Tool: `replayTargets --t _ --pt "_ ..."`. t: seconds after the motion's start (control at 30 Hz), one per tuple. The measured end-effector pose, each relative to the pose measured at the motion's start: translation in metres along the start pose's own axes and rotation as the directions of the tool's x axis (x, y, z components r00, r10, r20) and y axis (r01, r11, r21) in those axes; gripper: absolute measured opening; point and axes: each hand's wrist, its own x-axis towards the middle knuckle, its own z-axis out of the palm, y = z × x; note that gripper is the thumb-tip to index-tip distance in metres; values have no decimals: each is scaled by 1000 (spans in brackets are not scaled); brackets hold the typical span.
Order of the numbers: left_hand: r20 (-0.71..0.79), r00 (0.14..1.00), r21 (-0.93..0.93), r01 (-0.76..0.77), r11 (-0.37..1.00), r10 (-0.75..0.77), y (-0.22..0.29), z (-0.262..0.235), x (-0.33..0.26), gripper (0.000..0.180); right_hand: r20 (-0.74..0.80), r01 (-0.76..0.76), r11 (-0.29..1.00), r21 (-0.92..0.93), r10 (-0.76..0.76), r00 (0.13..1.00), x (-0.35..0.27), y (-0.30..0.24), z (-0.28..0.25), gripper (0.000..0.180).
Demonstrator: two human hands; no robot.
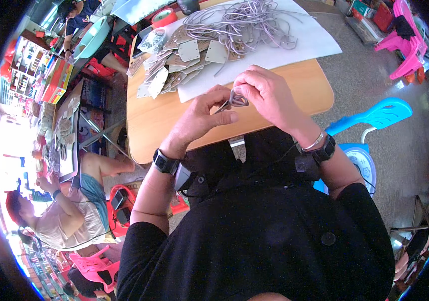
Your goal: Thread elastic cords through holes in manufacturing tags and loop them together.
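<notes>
Above the near part of the wooden table, both hands meet at a small loop of greyish-purple cord (pixel 238 101). My right hand (pixel 272 95) pinches the loop from above with thumb and fingers. My left hand (pixel 205 114) is closed at the loop's left side, its thumb stretched out below; a thin piece shows between its fingers, too small to make out. Just beyond lies a pile of flat grey-and-brown cards (pixel 189 52). Behind my right hand, a tangled heap of the same kind of cord (pixel 247 25) rests on a white sheet (pixel 294 45).
At the table's (pixel 142 125) far left are a clear plastic bag (pixel 153 41) and a roll of red tape (pixel 164 18). A blue chair (pixel 380 113) stands to the right, a pink chair (pixel 407 45) farther off. Two people sit at work on the left.
</notes>
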Motion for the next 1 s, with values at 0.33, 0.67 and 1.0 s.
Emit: replayTargets --t 0.33,0.67,1.0 --pt "-64 931 -407 305 861 -360 -2 -1 -12 24 -269 -115 990 76 131 954 -3 28 -30 6" --pt "-199 915 -192 314 930 -350 3 11 1 26 89 174 965 -198 -159 983 -12 17 5 27" --pt "59 916 -516 369 774 -397 8 2 -5 26 -30 -124 992 -30 123 992 -10 48 7 10"
